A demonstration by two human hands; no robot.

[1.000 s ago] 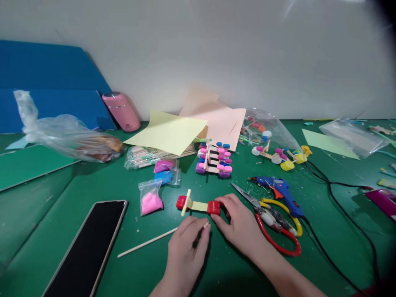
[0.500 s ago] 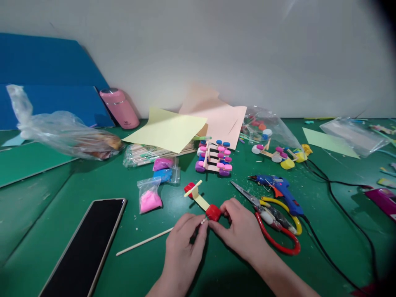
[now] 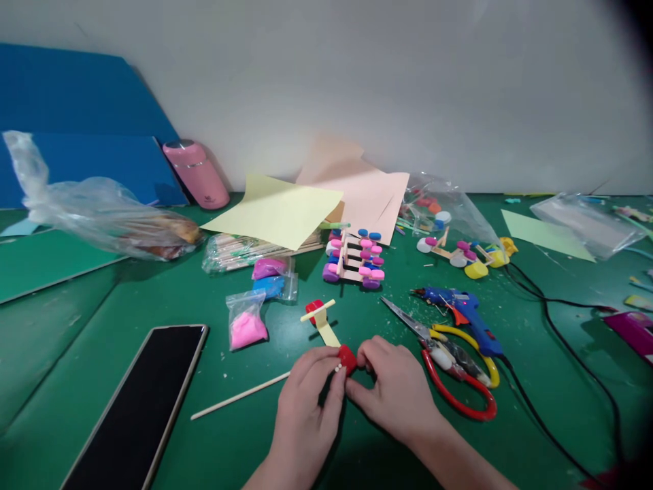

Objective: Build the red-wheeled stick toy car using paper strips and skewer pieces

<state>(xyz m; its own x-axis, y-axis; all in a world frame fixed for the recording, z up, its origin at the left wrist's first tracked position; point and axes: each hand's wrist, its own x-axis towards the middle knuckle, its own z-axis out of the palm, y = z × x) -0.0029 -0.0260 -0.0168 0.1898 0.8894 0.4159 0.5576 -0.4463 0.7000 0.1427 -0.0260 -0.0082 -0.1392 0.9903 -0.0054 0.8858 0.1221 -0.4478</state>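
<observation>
Between my hands is a small craft model made of a pale yellow strip [image 3: 328, 334], red block-like pieces and a thin yellow stick [image 3: 317, 310] across its far end. My left hand [image 3: 309, 401] pinches beside the near red piece [image 3: 347, 359], with small whitish stick ends showing between thumb and forefinger. On the other side, my right hand [image 3: 392, 384] has its fingers closed against that same red piece. A loose wooden stick [image 3: 239, 395] lies left of my left hand. The far red piece [image 3: 314, 311] rests near the table top.
Scissors [image 3: 459, 367] and a blue glue gun [image 3: 464, 309] with its cord lie to the right. At left are a phone [image 3: 140, 401] and bags of pink clay [image 3: 247, 330] and blue clay [image 3: 270, 286]. Behind stand small wheeled models [image 3: 356, 262], paper [image 3: 280, 207] and a pink bottle [image 3: 198, 175].
Both hands have shifted slightly; my left fingers now reach further over the near red piece, which has turned and come down a little. The far end has tilted slightly.
</observation>
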